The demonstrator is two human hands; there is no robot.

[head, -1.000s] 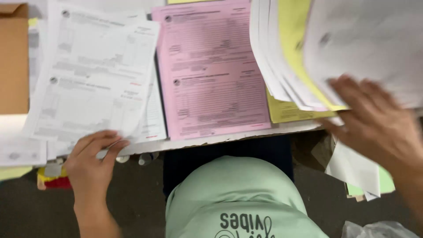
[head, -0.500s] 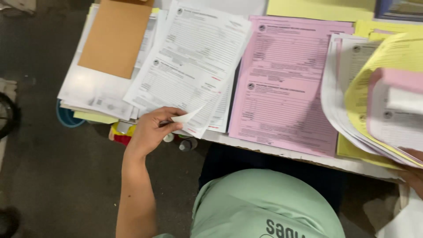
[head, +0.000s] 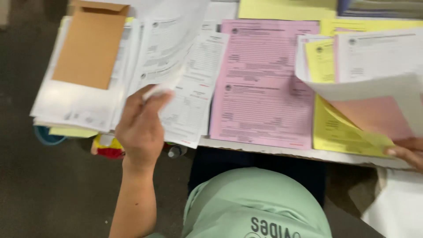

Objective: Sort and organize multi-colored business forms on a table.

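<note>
My left hand (head: 141,125) pinches the lower corner of a white printed form (head: 169,48) and lifts it off the white stack (head: 194,103) at the table's front edge. At the far right, my right hand (head: 407,152) shows only its fingers, gripping the lower edge of a fanned bundle of white, yellow and pink sheets (head: 365,83). A pink form pile (head: 260,83) lies flat between the two hands.
A brown envelope (head: 90,48) rests on a white paper pile (head: 75,105) at the left. Yellow sheets (head: 286,9) lie at the back. Small red and yellow items (head: 105,147) and a blue container (head: 46,136) sit under the table's left edge.
My left hand has raised the white form higher off its stack. The right-hand bundle has fanned wider, showing more white and pink sheets. The view shifted slightly.
</note>
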